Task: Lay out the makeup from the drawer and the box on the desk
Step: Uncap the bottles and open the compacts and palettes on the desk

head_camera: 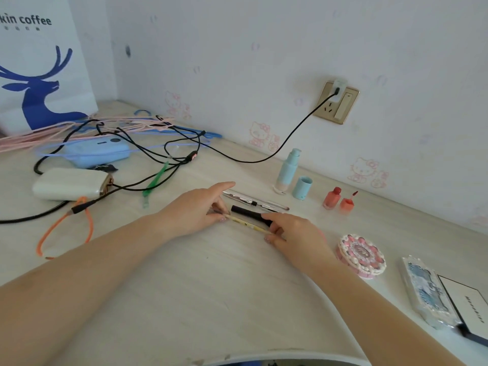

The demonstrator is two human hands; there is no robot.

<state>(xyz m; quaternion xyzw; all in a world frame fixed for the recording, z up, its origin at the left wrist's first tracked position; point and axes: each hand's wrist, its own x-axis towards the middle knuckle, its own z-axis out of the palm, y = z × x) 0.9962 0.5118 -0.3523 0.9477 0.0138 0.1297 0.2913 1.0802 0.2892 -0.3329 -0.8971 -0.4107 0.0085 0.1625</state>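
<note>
Nearest, bare pale surface (200, 294) below both forearms, with a curved front edge: open room to slide things toward the body. Further on, left hand (196, 207) and right hand (293, 233) set at opposite ends of a slim yellow pencil (245, 223); left fingertips pinching its grey-tipped left end, forefinger held out straight, right fingers curled round its lower right end. Long axis from upper left down to lower right, across the body. Just behind, touching or nearly so, a black tube (249, 213), roughly parallel, its right end hidden under the right hand. Beyond that a silver wand (253, 203) on the same slant. Likely being lined up as the next row. To the right, well apart, a round pink compact (360, 256) and a blue patterned case (427, 294) beside a white box (467, 305). Farther back, a tall blue bottle (287, 170), its cap (302, 187), two red bottles (339, 200). Left, a tangle of black cables (148, 151) and a white power bank (70, 183) hemming that side.
</note>
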